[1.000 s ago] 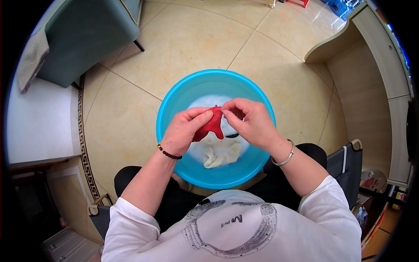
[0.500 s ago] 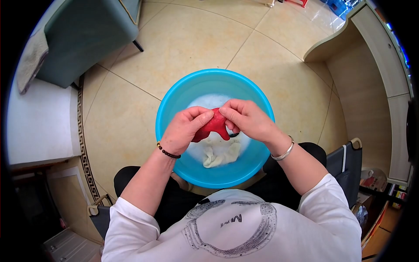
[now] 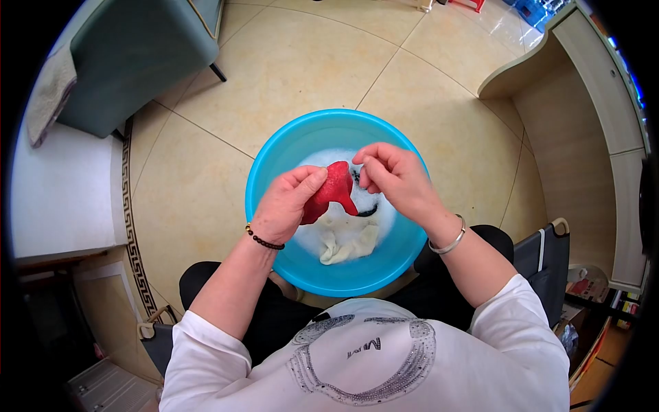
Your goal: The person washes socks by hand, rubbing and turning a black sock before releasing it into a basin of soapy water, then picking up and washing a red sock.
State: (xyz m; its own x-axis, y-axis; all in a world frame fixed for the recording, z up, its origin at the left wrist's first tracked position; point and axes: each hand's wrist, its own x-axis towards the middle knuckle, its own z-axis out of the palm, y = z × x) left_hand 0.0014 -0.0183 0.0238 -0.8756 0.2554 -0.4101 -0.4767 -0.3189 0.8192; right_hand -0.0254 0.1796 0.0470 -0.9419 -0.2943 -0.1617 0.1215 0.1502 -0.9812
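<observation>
Above the blue basin (image 3: 274,165) of suds on the tiled floor (image 3: 206,178), the left hand (image 3: 287,204) pinches a red cloth (image 3: 331,191) held over the foam. The right hand (image 3: 395,176), just beside it, is curled shut on a dark strip. A pale cloth (image 3: 343,244) lies in the suds.

Only readable thing here is the print on the front of the person's white shirt (image 3: 371,371): a few dark block letters sitting inside a ring of silvery sequins, seen upside down from the head camera. They look like "MRI" or close to it, can't be sure of every letter. The packages at the far right edge (image 3: 621,309) have printing too, but it's way too small and blurry to read.
</observation>
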